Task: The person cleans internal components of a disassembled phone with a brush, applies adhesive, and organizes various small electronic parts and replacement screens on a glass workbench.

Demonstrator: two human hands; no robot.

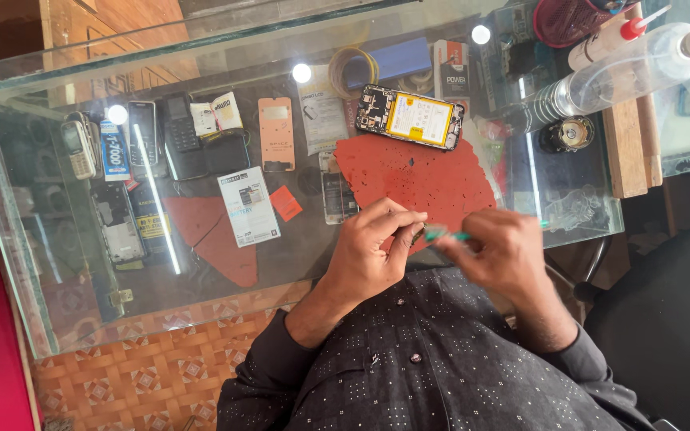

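Glass tabotop (57, 263): a display case, old handsets and packets showing beneath the pane.

Left hand (373, 251): I am pinching a small dark part (418, 234) between thumb and fingertips, just above the near edge. Too small to identify; I am judging it light, rigid and easily dropped, best held by its sides.

Right hand (505, 251): I am closing it round a thin green-handled tool (449, 236), its tip meeting the part. Slim and smooth; I am judging it best gripped near the tip.

Red mat (417, 179): lying under both hands.

Opened phone (410, 117): resting beyond, yellow battery exposed; fragile, best lifted by the frame edges.

Clear bottles (624, 72): lying far right.
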